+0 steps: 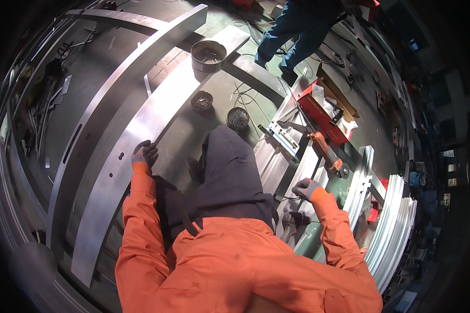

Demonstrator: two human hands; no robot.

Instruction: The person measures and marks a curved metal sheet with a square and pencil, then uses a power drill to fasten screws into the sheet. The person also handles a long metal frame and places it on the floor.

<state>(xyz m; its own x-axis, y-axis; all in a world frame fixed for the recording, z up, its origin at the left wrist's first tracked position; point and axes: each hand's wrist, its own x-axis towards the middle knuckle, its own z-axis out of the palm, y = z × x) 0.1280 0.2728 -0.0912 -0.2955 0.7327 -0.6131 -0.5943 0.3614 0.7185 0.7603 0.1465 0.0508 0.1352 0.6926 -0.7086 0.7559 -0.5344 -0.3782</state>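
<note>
My left hand (145,153), in a dark glove with an orange cuff, is at the inner edge of a broad silver metal beam (102,208) with small holes. Its fingers are curled; whatever they hold, if anything, is hidden. On the right, my right hand (306,189), gloved in grey, has its fingers closed near a thin dark strand beside my knee. What it grips is too small to make out. Just below that hand lies a dark power drill (293,220). An orange angle grinder (325,151) rests farther off on metal profiles.
A metal bucket (208,56) stands on the beam, with two small tubs of metal pieces (238,118) on the floor. A red box (326,112) lies open on the right. Long profiles (389,229) are stacked beyond. Another person (296,34) stands ahead among cables.
</note>
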